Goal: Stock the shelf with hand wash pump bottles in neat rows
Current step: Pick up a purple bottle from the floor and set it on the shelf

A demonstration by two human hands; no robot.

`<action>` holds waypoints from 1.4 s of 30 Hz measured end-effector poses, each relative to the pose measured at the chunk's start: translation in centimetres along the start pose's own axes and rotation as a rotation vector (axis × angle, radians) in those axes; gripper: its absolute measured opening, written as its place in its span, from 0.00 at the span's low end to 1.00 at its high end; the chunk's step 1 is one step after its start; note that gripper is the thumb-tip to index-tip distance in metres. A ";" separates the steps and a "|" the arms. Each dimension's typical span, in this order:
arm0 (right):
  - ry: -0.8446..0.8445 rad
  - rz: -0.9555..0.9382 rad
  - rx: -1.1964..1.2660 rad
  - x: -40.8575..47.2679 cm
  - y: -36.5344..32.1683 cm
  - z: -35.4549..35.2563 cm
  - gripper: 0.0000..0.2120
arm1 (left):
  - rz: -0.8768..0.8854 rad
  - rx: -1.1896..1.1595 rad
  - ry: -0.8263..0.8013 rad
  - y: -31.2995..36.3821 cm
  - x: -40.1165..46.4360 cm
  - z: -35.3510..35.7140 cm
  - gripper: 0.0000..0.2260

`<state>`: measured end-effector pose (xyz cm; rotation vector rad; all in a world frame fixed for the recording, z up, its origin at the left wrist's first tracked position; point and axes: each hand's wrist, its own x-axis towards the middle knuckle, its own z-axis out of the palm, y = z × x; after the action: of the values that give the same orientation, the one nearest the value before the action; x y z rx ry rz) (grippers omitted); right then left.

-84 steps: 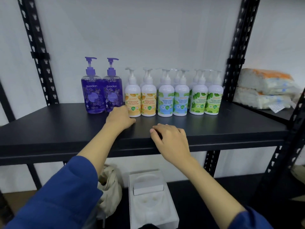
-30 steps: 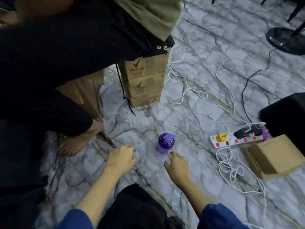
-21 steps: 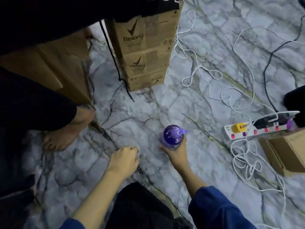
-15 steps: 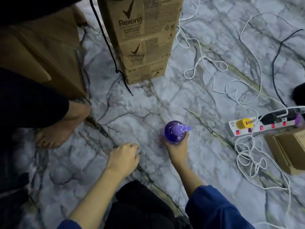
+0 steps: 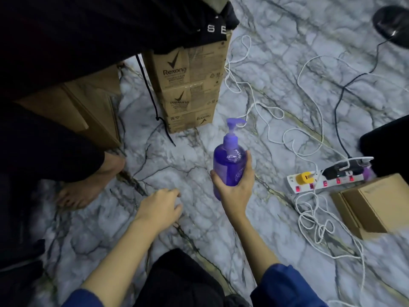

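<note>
Since half a second ago the purple pump bottle [image 5: 229, 167] has come up off the marble floor [image 5: 287, 63] and now stands upright in the air, held in the right hand [image 5: 235, 188]. That grip is wrapped around the lower body of the bottle, thumb on the left side and fingers [image 5: 249, 161] curled up the right side, palm behind it. The pump head points to the right. Clear purple liquid fills the bottle.

The left hand [image 5: 160, 206] hovers low over the floor, just left of the right one, fingers loosely curled, holding nothing. Both forearms are bare, with blue sleeves [image 5: 285, 286] pushed up near the bottom edge.

Behind the bottle a stack of brown Rexona cartons [image 5: 190, 85] stands on the floor, with dark cloth draped over its top. At the left, another person's bare foot [image 5: 88, 185] rests on the floor beneath a dark trouser leg, beside more brown cardboard. To the right lies a white power strip [image 5: 321, 182] with red switches, a yellow plug in it, and loose white cable [image 5: 309, 218] looping across the floor. A small open cardboard box [image 5: 371, 207] sits just beyond the strip at the right edge.
</note>
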<state>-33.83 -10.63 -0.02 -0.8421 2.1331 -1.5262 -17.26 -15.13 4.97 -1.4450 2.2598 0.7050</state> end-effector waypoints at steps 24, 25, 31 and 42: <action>-0.323 -0.643 0.410 -17.5 -35.1 -5.5 0.43 | -0.518 0.171 0.408 -2.8 -34.9 -20.6 0.19; -0.341 -0.665 0.438 -18.9 -36.5 -5.4 0.43 | -0.556 0.172 0.435 -3.3 -37.2 -21.2 0.19; -0.547 -0.776 0.614 -26.4 -44.2 -4.7 0.44 | -0.803 0.168 0.631 -5.3 -50.2 -23.3 0.17; -1.068 -0.818 0.890 -42.4 -52.3 -5.4 0.45 | -1.275 0.025 0.780 -5.5 -69.4 -18.0 0.18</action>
<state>7.34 9.42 49.60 -1.6797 0.2698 -1.5214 15.43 23.02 56.45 -2.9100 1.1246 -0.3568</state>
